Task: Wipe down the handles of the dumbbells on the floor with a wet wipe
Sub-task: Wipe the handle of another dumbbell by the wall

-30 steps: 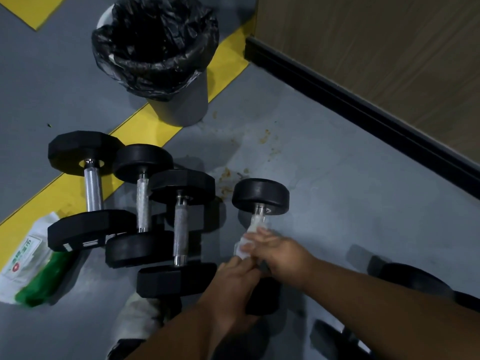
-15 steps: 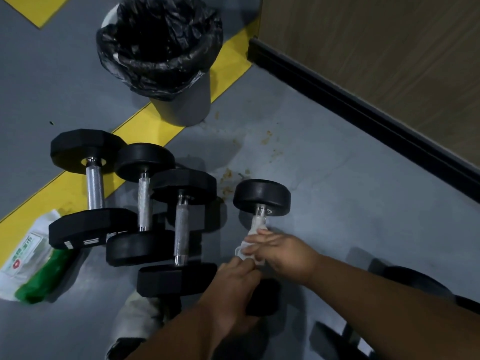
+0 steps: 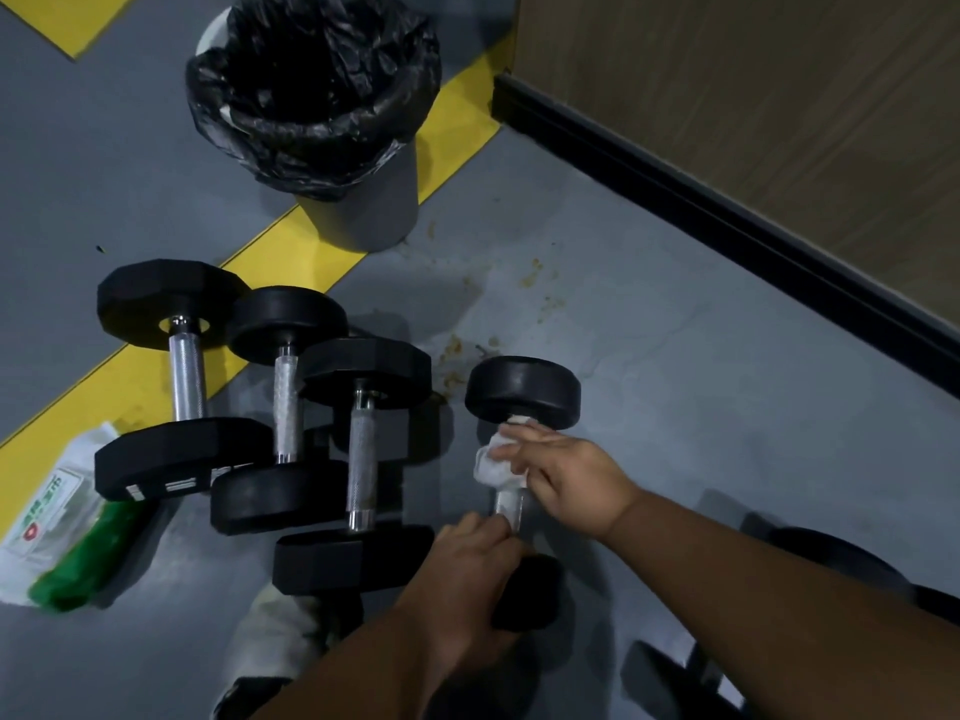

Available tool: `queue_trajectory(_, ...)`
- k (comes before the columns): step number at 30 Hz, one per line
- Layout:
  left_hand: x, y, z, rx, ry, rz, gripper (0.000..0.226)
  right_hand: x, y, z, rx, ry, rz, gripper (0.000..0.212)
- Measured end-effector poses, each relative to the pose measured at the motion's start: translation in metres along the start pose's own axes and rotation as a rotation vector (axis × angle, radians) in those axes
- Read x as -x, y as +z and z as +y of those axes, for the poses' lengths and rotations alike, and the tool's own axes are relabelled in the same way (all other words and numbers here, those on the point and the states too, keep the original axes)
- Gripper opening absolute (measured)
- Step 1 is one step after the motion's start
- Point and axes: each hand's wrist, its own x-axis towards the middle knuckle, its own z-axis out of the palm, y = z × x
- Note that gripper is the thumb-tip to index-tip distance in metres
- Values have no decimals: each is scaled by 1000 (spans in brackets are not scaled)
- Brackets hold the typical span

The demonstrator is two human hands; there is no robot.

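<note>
Several black dumbbells with metal handles lie on the grey floor. The rightmost dumbbell (image 3: 522, 389) stands apart from the other three. My right hand (image 3: 563, 478) presses a crumpled white wet wipe (image 3: 493, 467) around the upper part of its handle (image 3: 508, 506), just below the far head. My left hand (image 3: 467, 579) grips the near head of this dumbbell and hides most of it. To the left lie three more dumbbells (image 3: 182, 376) (image 3: 285, 402) (image 3: 361, 444), side by side and touching.
A grey bin with a black liner (image 3: 317, 96) stands beyond the dumbbells on a yellow floor stripe (image 3: 135, 376). A green and white wipes packet (image 3: 62, 517) lies at the far left. A wooden wall with black skirting (image 3: 727, 210) runs along the right. More dark equipment (image 3: 831, 563) sits lower right.
My right hand has slid the wipe up the handle toward the far head, baring the lower handle. My left hand has stayed on the near head.
</note>
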Motion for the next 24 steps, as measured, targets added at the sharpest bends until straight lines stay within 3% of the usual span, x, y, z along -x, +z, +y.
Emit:
queue_trajectory(2,0,0,1,-6,3,8,56,8,8,-6,34,39,-15,44)
queue_trajectory(7,1,-3,5,45,9,54,61,20,15,-8,30,-199,-178,38)
queue_trajectory(9,1,-2,4,23,5,35,57,7,6,0,27,-128,-168,38)
queue_trajectory(12,0,0,2,-25,-9,12,55,-1,2,-4,-16,42,-25,39)
queue_trajectory(18,1,-2,5,39,-3,48,62,18,11,-10,20,-192,-201,39)
queue_trajectory(24,1,-2,4,-2,-9,39,49,-1,-2,-5,-3,30,-47,35)
